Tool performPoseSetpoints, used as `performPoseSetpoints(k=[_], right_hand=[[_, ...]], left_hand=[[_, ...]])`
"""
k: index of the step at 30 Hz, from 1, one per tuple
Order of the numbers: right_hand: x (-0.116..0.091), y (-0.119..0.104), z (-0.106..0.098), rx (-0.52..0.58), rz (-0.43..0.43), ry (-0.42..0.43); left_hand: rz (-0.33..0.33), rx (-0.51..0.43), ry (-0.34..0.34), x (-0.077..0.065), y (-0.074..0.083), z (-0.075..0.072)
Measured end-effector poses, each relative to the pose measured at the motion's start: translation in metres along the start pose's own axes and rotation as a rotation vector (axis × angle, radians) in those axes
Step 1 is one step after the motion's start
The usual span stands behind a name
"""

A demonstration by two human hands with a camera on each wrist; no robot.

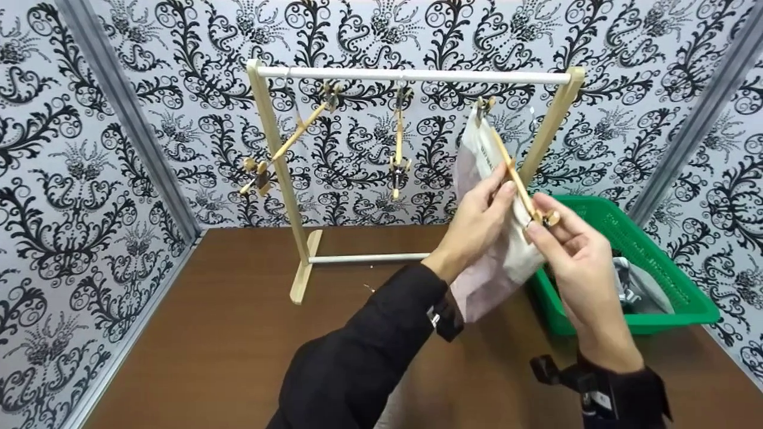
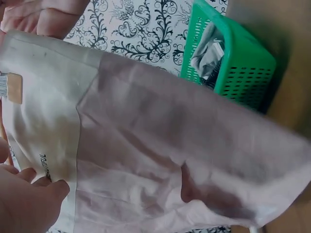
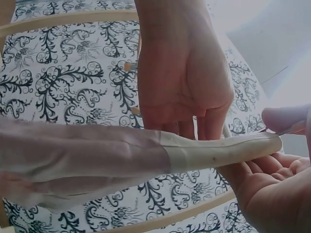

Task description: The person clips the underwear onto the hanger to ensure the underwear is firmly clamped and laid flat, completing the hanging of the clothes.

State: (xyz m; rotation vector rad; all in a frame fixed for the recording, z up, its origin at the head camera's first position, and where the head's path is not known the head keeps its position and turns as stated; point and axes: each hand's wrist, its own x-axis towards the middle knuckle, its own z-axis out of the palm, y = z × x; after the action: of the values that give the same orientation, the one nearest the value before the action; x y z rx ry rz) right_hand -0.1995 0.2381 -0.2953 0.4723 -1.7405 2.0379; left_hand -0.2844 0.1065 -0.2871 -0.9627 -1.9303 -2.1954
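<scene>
A pink and cream cloth item [image 1: 486, 271] with small dark lettering hangs from a wooden clip hanger [image 1: 506, 158], which slants in front of the rack. My left hand [image 1: 477, 220] pinches the hanger's bar near its middle; in the left wrist view its fingers lie against the cream band near the lettering. At the hanger's near end, my right hand [image 1: 578, 256] pinches the clip [image 1: 545, 218] and the cloth's edge between thumb and fingers. The far clip [image 1: 486, 106] bites the cloth's other corner. The hanger's thin wire hook stands below the rail.
A wooden rack with a white rail [image 1: 417, 74] stands on the brown table [image 1: 238, 333]. Two bare clip hangers [image 1: 295, 137] hang from it, left and centre. A green basket [image 1: 673, 319] holding grey and dark cloth [image 1: 644, 289] sits at the right. Patterned walls enclose the table.
</scene>
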Motion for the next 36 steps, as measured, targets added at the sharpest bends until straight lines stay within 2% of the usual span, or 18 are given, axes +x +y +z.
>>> performPoseSetpoints(k=[5, 9, 16, 21, 28, 36], right_hand=[[0.013, -0.014, -0.001, 0.008, 0.018, 0.011], [0.022, -0.022, 0.000, 0.011, 0.035, 0.040], [0.036, -0.027, -0.001, 0.035, 0.027, 0.077], [0.045, -0.025, -0.006, 0.073, 0.021, 0.086], [0.053, -0.022, -0.012, 0.100, 0.058, 0.093], [0.056, -0.018, -0.018, 0.026, 0.111, 0.062]], left_hand=[[-0.005, 0.008, -0.031, 0.009, 0.012, -0.002], [-0.038, -0.003, -0.047, 0.016, 0.018, 0.000], [-0.073, -0.021, -0.041, 0.033, 0.024, 0.006], [-0.104, -0.003, -0.046, 0.039, 0.025, 0.011], [-0.142, 0.052, -0.005, 0.044, 0.021, 0.020], [-0.200, 0.064, 0.016, 0.046, 0.015, 0.025]])
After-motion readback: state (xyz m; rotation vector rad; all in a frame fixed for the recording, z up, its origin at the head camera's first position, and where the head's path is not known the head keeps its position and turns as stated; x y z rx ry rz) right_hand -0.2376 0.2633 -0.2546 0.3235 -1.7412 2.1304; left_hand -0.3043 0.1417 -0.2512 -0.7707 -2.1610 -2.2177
